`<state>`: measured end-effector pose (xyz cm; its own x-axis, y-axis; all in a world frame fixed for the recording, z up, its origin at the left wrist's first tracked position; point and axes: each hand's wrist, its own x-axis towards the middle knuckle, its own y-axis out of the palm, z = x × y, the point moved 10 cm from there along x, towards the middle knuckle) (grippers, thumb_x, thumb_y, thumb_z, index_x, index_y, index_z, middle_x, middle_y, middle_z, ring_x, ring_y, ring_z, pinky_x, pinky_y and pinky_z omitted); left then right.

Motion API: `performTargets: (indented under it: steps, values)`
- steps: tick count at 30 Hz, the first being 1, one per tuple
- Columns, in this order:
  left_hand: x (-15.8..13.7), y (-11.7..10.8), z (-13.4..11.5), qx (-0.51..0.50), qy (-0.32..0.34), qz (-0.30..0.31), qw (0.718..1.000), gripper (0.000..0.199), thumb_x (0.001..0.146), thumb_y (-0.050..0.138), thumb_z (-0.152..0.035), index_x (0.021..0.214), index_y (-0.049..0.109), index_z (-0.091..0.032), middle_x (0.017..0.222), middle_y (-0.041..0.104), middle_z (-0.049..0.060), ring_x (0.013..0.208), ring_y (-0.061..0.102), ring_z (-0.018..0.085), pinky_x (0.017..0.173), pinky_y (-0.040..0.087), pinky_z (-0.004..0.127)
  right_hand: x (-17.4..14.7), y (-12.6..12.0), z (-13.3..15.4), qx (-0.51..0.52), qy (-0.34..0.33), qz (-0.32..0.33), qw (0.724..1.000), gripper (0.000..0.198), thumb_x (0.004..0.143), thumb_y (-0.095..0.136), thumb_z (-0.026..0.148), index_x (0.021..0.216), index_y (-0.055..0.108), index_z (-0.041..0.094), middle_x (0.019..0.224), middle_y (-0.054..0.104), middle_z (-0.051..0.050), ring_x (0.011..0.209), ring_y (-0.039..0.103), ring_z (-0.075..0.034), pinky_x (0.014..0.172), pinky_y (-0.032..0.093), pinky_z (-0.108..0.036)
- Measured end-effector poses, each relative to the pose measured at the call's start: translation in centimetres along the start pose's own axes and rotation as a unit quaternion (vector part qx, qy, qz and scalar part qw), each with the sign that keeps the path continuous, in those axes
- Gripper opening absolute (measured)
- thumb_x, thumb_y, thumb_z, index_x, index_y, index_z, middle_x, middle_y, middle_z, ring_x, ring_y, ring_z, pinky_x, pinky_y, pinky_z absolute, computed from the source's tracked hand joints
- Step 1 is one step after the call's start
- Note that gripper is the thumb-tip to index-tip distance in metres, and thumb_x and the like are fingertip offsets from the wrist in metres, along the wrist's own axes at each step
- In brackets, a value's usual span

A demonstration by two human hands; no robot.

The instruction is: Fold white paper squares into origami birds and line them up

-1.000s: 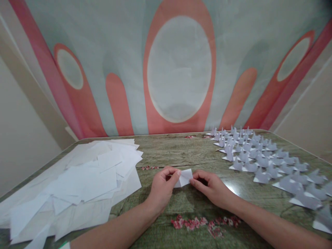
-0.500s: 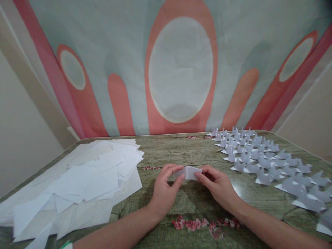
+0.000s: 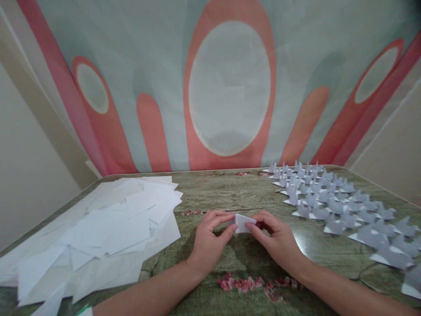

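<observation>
A small folded piece of white paper (image 3: 242, 223) is held between my two hands, just above the middle of the table. My left hand (image 3: 212, 235) pinches its left end between thumb and fingers. On the other side, my right hand (image 3: 274, 232) has thumb and fingers closed on the right end. A crease runs down near the left part of the paper, and its far side is hidden from me.
Loose white paper sheets (image 3: 108, 232) lie in a spread pile on the left. Many folded paper figures (image 3: 335, 204) stand in rows on the right. The wood-patterned table (image 3: 210, 193) ends at a painted wall (image 3: 230, 87).
The paper's left part has swung back out of sight, so its crease now stands at the left edge. Both hands keep their hold and have shifted only slightly.
</observation>
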<state>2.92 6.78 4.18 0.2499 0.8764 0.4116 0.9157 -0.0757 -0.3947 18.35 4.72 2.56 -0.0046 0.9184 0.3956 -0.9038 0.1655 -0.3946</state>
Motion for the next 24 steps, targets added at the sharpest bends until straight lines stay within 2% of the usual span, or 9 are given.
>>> performTargets:
  steps: [6, 11, 16, 24]
  values:
    - [-0.2, -0.2, 0.3, -0.007, -0.008, -0.015, 1.0, 0.01, 0.073, 0.064, -0.022, 0.083, 0.067, -0.019, 0.087, 0.065, 0.004, 0.086, 0.058, 0.018, 0.081, 0.043, 0.03, -0.4, -0.2, 1.9, -0.028, -0.073, -0.011, 0.997, 0.01, 0.082, 0.054, 0.024, 0.078, 0.062, 0.019, 0.067, 0.052, -0.001, 0.062, 0.05, -0.014, 0.057, 0.041, -0.025]
    - [-0.3, -0.3, 0.4, -0.017, -0.014, -0.021, 1.0, 0.008, 0.075, 0.062, -0.022, 0.081, 0.065, -0.018, 0.084, 0.064, 0.003, 0.083, 0.058, 0.017, 0.079, 0.043, 0.028, -0.8, -0.4, 2.6, -0.03, -0.106, -0.02, 0.994, 0.011, 0.082, 0.053, 0.019, 0.085, 0.063, 0.021, 0.073, 0.053, -0.002, 0.065, 0.051, -0.014, 0.058, 0.043, -0.025]
    - [-0.2, -0.7, 0.0, -0.021, -0.001, -0.036, 0.999, 0.007, 0.075, 0.062, -0.023, 0.079, 0.065, -0.018, 0.083, 0.062, 0.003, 0.083, 0.057, 0.017, 0.079, 0.042, 0.029, -0.7, -0.9, 2.8, -0.043, -0.114, -0.042, 0.992, 0.011, 0.082, 0.053, 0.018, 0.085, 0.063, 0.021, 0.076, 0.054, -0.003, 0.067, 0.052, -0.014, 0.059, 0.044, -0.026]
    - [-0.3, -1.0, -0.1, -0.014, 0.003, -0.05, 0.999, 0.005, 0.075, 0.063, -0.023, 0.075, 0.065, -0.018, 0.078, 0.06, 0.002, 0.078, 0.056, 0.016, 0.075, 0.042, 0.027, -0.7, -0.9, 2.8, -0.043, -0.118, -0.04, 0.991, 0.015, 0.084, 0.051, 0.021, 0.091, 0.064, 0.021, 0.08, 0.057, -0.004, 0.068, 0.054, -0.014, 0.061, 0.046, -0.026]
